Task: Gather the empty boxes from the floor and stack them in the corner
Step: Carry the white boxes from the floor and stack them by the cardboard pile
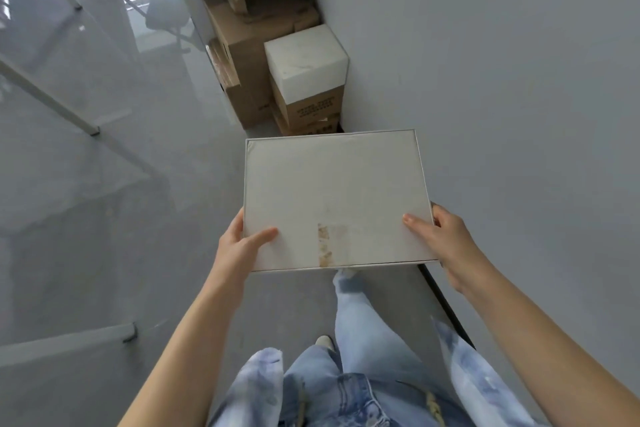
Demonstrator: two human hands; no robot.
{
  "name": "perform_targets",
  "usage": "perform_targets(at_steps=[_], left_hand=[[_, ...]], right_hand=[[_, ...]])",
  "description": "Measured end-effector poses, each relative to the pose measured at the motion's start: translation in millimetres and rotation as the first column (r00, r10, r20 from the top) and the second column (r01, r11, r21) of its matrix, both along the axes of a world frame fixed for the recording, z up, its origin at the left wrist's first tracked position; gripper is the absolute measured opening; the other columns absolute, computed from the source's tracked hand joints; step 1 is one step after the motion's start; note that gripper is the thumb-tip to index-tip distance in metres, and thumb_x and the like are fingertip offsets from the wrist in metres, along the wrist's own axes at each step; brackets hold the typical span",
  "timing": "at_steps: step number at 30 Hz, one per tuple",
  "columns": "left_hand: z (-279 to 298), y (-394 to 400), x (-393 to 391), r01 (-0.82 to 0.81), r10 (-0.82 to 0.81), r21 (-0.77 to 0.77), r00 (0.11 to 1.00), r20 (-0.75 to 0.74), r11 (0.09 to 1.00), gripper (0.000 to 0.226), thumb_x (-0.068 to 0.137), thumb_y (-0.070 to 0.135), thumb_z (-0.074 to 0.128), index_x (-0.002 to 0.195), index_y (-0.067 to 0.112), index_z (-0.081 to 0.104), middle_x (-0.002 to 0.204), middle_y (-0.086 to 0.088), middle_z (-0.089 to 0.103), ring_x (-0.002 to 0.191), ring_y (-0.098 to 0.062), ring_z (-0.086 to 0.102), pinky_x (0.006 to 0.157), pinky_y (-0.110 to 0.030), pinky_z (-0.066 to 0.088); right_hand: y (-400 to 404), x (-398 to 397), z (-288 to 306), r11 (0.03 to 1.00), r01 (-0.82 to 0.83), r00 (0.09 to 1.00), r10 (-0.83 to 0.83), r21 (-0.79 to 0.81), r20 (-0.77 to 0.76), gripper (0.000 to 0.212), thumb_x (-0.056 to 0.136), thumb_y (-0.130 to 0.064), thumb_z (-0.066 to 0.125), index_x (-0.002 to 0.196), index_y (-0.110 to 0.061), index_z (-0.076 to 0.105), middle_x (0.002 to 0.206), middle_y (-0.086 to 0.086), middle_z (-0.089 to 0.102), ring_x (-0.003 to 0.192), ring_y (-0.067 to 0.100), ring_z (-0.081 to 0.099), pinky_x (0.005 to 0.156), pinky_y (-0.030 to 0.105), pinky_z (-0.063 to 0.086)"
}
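So the grey wall (502,80) took up the whole right side and the glossy grey floor (104,184) filled the left, with white frame legs (52,100) crossing it at the far left; pretty bare room otherwise. At the far end, where the wall met a corner, there was a pile of brown cardboard boxes (249,55) stacked up out of the top of the shot; the upper ones looked crushed and sat crooked. Just right of the big one, tight against the wall, sat a white cube box (306,57) resting on a smaller printed cardboard box (311,109), which itself sat on another carton; couldn't read the print.

Nearer, held up in the air between the pile and the person, was the flat white box (334,201), lid side up and roughly level, with a brownish tape stain near its near edge. The left hand (239,246) clamped its near left corner, thumb on top and fingers under; the right hand (446,239) did the same at the near right corner, so both were closed onto that box. Below it were light blue jeans (360,322) and a pale shoe (325,341) on the floor.
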State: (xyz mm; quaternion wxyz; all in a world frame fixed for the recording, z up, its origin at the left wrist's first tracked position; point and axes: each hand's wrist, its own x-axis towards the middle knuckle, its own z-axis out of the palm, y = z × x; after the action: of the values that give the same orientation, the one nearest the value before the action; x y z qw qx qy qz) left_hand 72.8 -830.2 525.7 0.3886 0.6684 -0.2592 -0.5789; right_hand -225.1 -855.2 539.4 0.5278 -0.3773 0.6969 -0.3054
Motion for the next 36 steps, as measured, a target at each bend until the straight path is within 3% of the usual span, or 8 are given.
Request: perform_targets(at_steps=[6, 11, 14, 18, 24, 26, 32, 36], left_hand=[[-11.0, -129.9, 13.5, -0.084, 0.084, 0.005, 0.996, -0.007, 0.996, 0.046, 0.082, 0.007, 0.071, 0.123, 0.028, 0.065, 0.114, 0.003, 0.073, 0.109, -0.024, 0.067, 0.097, -0.041, 0.052], [-16.1, -244.1, 34.4, -0.132, 0.132, 0.027, 0.991, -0.002, 0.991, 0.047, 0.083, 0.007, 0.071, 0.125, 0.027, 0.064, 0.115, 0.002, 0.073, 0.109, -0.025, 0.067, 0.096, -0.041, 0.052], [-20.2, -301.6, 49.6, -0.136, 0.136, 0.036, 0.991, 0.003, 0.99, 0.048, 0.083, 0.01, 0.071, 0.126, 0.031, 0.063, 0.116, 0.004, 0.072, 0.109, -0.022, 0.067, 0.097, -0.041, 0.052], [-35.0, -385.6, 76.3, -0.131, 0.131, 0.072, 0.991, 0.011, 0.989, 0.051, 0.081, 0.017, 0.074, 0.127, 0.036, 0.062, 0.117, 0.008, 0.071, 0.11, -0.02, 0.066, 0.099, -0.043, 0.05], [-73.0, -507.5, 110.8, -0.077, 0.077, 0.108, 0.997, 0.002, 0.991, 0.051, 0.082, 0.018, 0.074, 0.128, 0.034, 0.059, 0.119, 0.007, 0.069, 0.111, -0.019, 0.064, 0.1, -0.044, 0.05], [-83.8, -542.1, 117.6, -0.065, 0.064, 0.116, 0.998, 0.006, 0.991, 0.05, 0.083, 0.014, 0.074, 0.128, 0.029, 0.059, 0.118, 0.005, 0.069, 0.109, -0.019, 0.065, 0.096, -0.04, 0.052], [-117.8, -634.3, 124.8, -0.028, 0.01, 0.227, 0.997, 0.082, 0.973, 0.059, 0.076, 0.004, 0.077, 0.127, 0.014, 0.049, 0.117, -0.001, 0.063, 0.102, -0.019, 0.061, 0.075, -0.028, 0.049], [-149.1, -676.9, 120.9, -0.01, -0.024, 0.276, 0.992, 0.12, 0.961, 0.062, 0.077, 0.002, 0.076, 0.131, 0.01, 0.046, 0.119, -0.003, 0.06, 0.101, -0.019, 0.059, 0.068, -0.024, 0.046]], right_hand=[[-147.7, 19.4, -9.4, 0.999, -0.048, 0.999, 0.048, 0.007, 0.001, 0.021, 0.091, -0.019, 0.062, 0.112, -0.02, 0.063, 0.103, -0.007, 0.069, 0.097, 0.012, 0.065, 0.088, 0.031, 0.051], [-281.1, 40.9, -5.9, 0.993, -0.118, 0.993, 0.118, 0.03, 0.013, 0.022, 0.092, -0.019, 0.062, 0.114, -0.02, 0.062, 0.102, -0.008, 0.068, 0.091, 0.006, 0.064, 0.07, 0.019, 0.047], [-347.1, 57.9, -5.8, 0.989, -0.138, 0.99, 0.138, 0.057, 0.006, 0.02, 0.091, -0.018, 0.062, 0.111, -0.021, 0.061, 0.097, -0.01, 0.066, 0.087, 0.005, 0.062, 0.066, 0.019, 0.045], [-437.6, 83.7, -14.1, 0.982, -0.143, 0.99, 0.144, 0.12, -0.002, 0.019, 0.087, -0.012, 0.062, 0.104, -0.019, 0.064, 0.097, -0.006, 0.069, 0.087, 0.011, 0.065, 0.071, 0.025, 0.049], [-559.2, 115.6, -43.1, 0.97, -0.117, 0.992, 0.126, 0.212, -0.03, 0.027, 0.084, -0.009, 0.064, 0.109, -0.019, 0.065, 0.106, 0.001, 0.071, 0.099, 0.022, 0.067, 0.097, 0.042, 0.05], [-596.5, 123.1, -54.4, 0.968, -0.103, 0.992, 0.116, 0.23, -0.041, 0.031, 0.084, -0.009, 0.064, 0.112, -0.022, 0.064, 0.104, -0.002, 0.07, 0.098, 0.021, 0.066, 0.096, 0.041, 0.05], [-686.5, 137.4, -90.0, 0.958, -0.116, 0.989, 0.135, 0.262, -0.054, 0.044, 0.086, -0.014, 0.062, 0.123, -0.036, 0.056, 0.107, -0.009, 0.066, 0.091, 0.014, 0.06, 0.073, 0.029, 0.043], [-733.3, 134.9, -127.9, 0.942, -0.125, 0.988, 0.147, 0.311, -0.047, 0.048, 0.085, -0.015, 0.063, 0.124, -0.041, 0.055, 0.113, -0.01, 0.066, 0.102, 0.02, 0.06, 0.088, 0.041, 0.045]])
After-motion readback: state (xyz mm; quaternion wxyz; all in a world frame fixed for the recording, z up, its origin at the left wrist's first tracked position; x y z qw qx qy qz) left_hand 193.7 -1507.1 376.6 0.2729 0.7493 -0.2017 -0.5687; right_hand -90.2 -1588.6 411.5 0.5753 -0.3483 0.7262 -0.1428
